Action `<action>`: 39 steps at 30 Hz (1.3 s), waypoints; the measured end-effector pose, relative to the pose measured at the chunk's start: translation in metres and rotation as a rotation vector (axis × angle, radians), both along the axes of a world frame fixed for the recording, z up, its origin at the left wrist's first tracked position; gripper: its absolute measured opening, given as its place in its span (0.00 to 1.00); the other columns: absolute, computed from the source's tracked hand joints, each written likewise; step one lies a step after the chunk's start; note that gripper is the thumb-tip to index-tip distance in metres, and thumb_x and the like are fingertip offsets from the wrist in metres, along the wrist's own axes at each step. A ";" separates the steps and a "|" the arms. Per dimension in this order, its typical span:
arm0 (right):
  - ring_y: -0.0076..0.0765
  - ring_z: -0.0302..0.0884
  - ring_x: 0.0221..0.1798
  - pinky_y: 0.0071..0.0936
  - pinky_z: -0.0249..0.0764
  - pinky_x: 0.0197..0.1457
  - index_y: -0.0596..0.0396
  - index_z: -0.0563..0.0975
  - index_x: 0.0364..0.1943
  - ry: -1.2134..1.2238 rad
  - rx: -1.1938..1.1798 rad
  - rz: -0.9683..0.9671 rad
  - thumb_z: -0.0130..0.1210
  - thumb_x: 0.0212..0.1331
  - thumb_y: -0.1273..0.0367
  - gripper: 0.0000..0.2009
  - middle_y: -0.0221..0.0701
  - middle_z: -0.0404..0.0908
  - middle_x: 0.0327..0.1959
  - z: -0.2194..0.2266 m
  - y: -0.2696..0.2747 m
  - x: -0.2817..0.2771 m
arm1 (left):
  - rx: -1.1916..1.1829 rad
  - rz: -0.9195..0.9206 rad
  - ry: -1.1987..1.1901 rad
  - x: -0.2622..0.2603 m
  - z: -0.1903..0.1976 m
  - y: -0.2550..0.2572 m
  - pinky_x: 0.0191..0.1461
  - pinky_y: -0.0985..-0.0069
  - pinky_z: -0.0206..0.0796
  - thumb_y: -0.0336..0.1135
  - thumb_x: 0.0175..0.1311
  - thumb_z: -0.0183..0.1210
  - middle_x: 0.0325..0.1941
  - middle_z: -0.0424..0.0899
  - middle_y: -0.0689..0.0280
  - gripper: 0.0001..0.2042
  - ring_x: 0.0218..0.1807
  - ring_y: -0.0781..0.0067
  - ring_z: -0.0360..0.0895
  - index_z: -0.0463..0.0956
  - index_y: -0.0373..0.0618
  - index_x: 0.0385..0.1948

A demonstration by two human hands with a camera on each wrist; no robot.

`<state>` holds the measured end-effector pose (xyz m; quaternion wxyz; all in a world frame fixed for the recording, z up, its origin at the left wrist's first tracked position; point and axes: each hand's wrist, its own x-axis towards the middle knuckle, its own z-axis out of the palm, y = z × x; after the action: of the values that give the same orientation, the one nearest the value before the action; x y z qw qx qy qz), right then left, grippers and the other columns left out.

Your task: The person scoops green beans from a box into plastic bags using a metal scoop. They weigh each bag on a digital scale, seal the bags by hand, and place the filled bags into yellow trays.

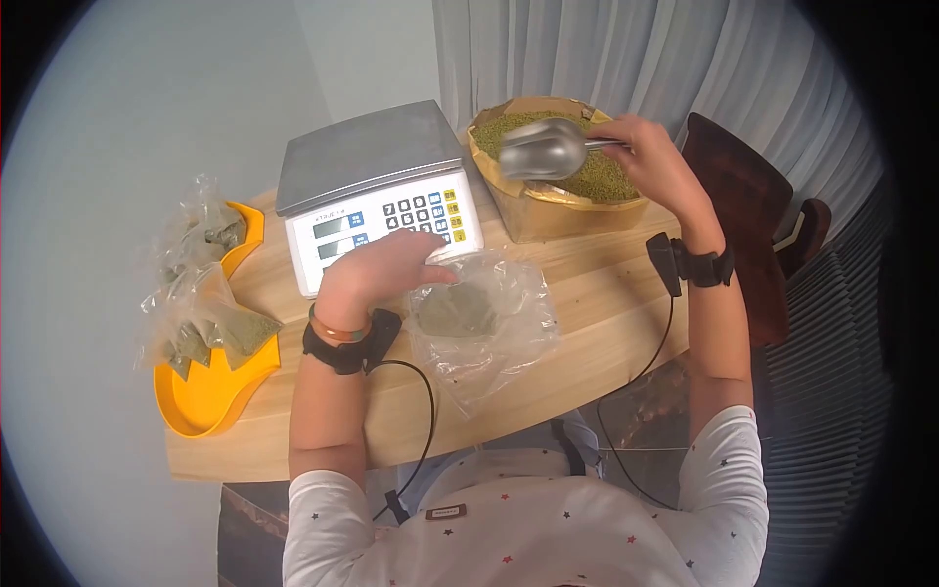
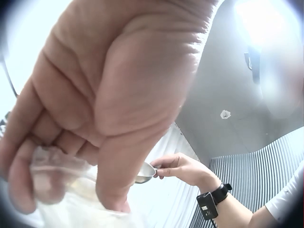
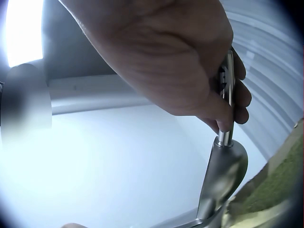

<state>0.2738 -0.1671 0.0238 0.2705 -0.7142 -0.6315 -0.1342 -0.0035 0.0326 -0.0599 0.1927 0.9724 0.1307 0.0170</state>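
Observation:
My right hand grips the handle of a shiny metal scoop over an open box of green beans or grains. The right wrist view shows the fingers wrapped round the handle, with the scoop bowl pointing down toward the box edge. At the table's middle, my left hand holds the rim of a clear plastic bag. Some green contents show inside that bag. In the left wrist view, the thumb and fingers have the bag's film between them.
A digital scale with a bare metal plate stands behind my left hand. To the left, filled clear bags lie on yellow scoop-shaped trays. A dark chair stands to the right, and cables run from both wrists.

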 end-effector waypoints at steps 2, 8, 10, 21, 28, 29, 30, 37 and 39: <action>0.57 0.79 0.45 0.42 0.73 0.50 0.59 0.82 0.44 -0.085 -0.021 -0.136 0.58 0.54 0.78 0.13 0.48 0.83 0.40 -0.017 0.000 0.030 | -0.063 -0.046 0.064 0.000 -0.004 0.006 0.50 0.61 0.71 0.49 0.65 0.59 0.40 0.84 0.51 0.22 0.46 0.49 0.80 0.77 0.38 0.48; 0.54 0.79 0.49 0.48 0.71 0.54 0.50 0.85 0.43 -0.111 -0.318 -0.427 0.56 0.56 0.74 0.11 0.44 0.84 0.41 -0.078 -0.003 0.101 | 0.050 -0.137 0.061 0.007 -0.001 0.004 0.46 0.60 0.70 0.44 0.66 0.58 0.34 0.83 0.52 0.15 0.41 0.47 0.79 0.77 0.38 0.35; 0.52 0.79 0.49 0.49 0.69 0.55 0.50 0.85 0.43 -0.097 -0.348 -0.428 0.56 0.57 0.74 0.11 0.43 0.84 0.40 -0.079 -0.005 0.096 | -0.013 -0.164 -0.092 0.006 0.008 -0.005 0.45 0.59 0.70 0.39 0.66 0.56 0.32 0.82 0.52 0.13 0.40 0.49 0.80 0.77 0.36 0.34; 0.48 0.77 0.42 0.37 0.71 0.49 0.61 0.82 0.37 0.189 -0.007 0.179 0.57 0.60 0.72 0.06 0.40 0.82 0.34 -0.038 -0.007 -0.023 | 0.187 -0.181 -0.665 -0.020 0.054 -0.020 0.30 0.63 0.61 0.34 0.65 0.59 0.23 0.72 0.55 0.11 0.26 0.51 0.68 0.70 0.36 0.27; 0.48 0.73 0.51 0.40 0.66 0.57 0.59 0.82 0.37 0.174 -0.300 0.250 0.62 0.57 0.65 0.11 0.40 0.79 0.42 -0.093 0.016 -0.080 | 0.301 0.053 -0.759 -0.030 0.080 -0.022 0.27 0.68 0.57 0.33 0.66 0.60 0.21 0.68 0.58 0.12 0.23 0.61 0.61 0.69 0.36 0.27; 0.49 0.71 0.54 0.42 0.64 0.58 0.59 0.81 0.40 0.053 -0.331 0.158 0.64 0.56 0.63 0.14 0.41 0.77 0.44 -0.107 0.023 -0.080 | 0.310 0.104 -0.767 -0.032 0.082 -0.022 0.28 0.68 0.57 0.34 0.66 0.60 0.20 0.68 0.58 0.12 0.23 0.61 0.62 0.70 0.35 0.28; 0.50 0.69 0.57 0.44 0.63 0.60 0.59 0.80 0.42 -0.069 -0.359 0.075 0.65 0.54 0.61 0.17 0.42 0.76 0.46 -0.115 0.028 -0.081 | 0.324 0.124 -0.759 -0.035 0.083 -0.021 0.28 0.68 0.57 0.34 0.66 0.60 0.20 0.68 0.58 0.12 0.23 0.61 0.62 0.70 0.35 0.28; 0.50 0.70 0.57 0.45 0.63 0.58 0.58 0.77 0.44 -0.068 -0.363 0.122 0.66 0.53 0.63 0.18 0.42 0.76 0.47 -0.145 0.052 -0.082 | 0.429 0.379 -0.804 -0.074 0.086 -0.018 0.27 0.67 0.60 0.37 0.67 0.60 0.19 0.71 0.55 0.14 0.21 0.58 0.63 0.72 0.34 0.28; 0.52 0.74 0.52 0.45 0.66 0.53 0.60 0.75 0.37 0.017 -0.407 0.159 0.63 0.53 0.68 0.12 0.44 0.78 0.42 -0.142 0.054 -0.076 | 0.473 0.447 -0.793 -0.092 0.089 -0.018 0.28 0.68 0.60 0.38 0.67 0.60 0.19 0.72 0.54 0.14 0.21 0.59 0.64 0.73 0.34 0.29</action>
<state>0.1973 -0.1134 -0.1183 0.1357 -0.7031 -0.6976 0.0237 -0.0952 0.0141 0.0290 -0.0062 0.8563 0.2450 0.4545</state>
